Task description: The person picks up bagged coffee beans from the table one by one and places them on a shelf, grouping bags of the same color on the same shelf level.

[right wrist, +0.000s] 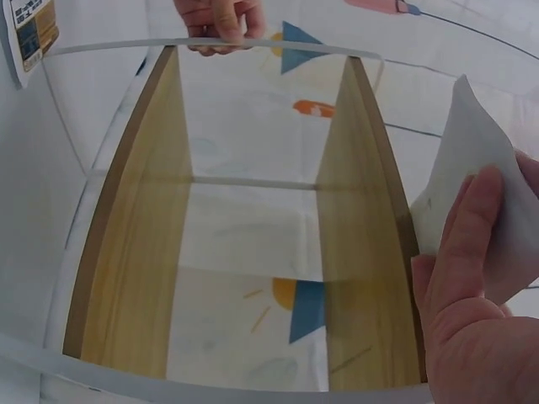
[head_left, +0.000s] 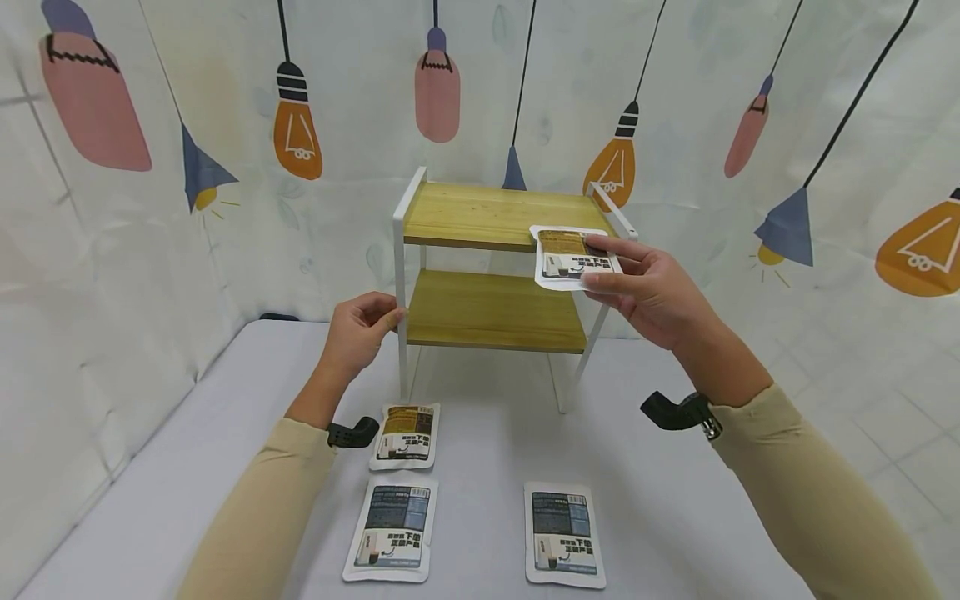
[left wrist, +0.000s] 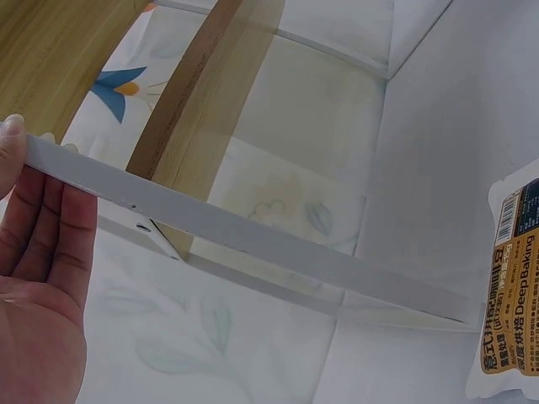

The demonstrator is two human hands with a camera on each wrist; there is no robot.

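A two-tier shelf rack (head_left: pixel 495 217) with wooden boards and a white metal frame stands on the table. My left hand (head_left: pixel 365 327) pinches its left front post (left wrist: pixel 194 210) between thumb and fingers. My right hand (head_left: pixel 648 287) holds a white pouch with a brown-yellow label (head_left: pixel 573 258) by its right side, in front of the top board's right front edge. In the right wrist view, the pouch's plain white back (right wrist: pixel 484 185) faces the camera. A similar brown-labelled pouch (head_left: pixel 407 437) lies on the table below my left hand.
Two pouches with dark blue labels lie nearer on the table, one at left (head_left: pixel 392 529) and one at right (head_left: pixel 564 536). A cloth backdrop (head_left: pixel 360 108) printed with lamps hangs behind the rack. The white table (head_left: pixel 480 450) runs under everything.
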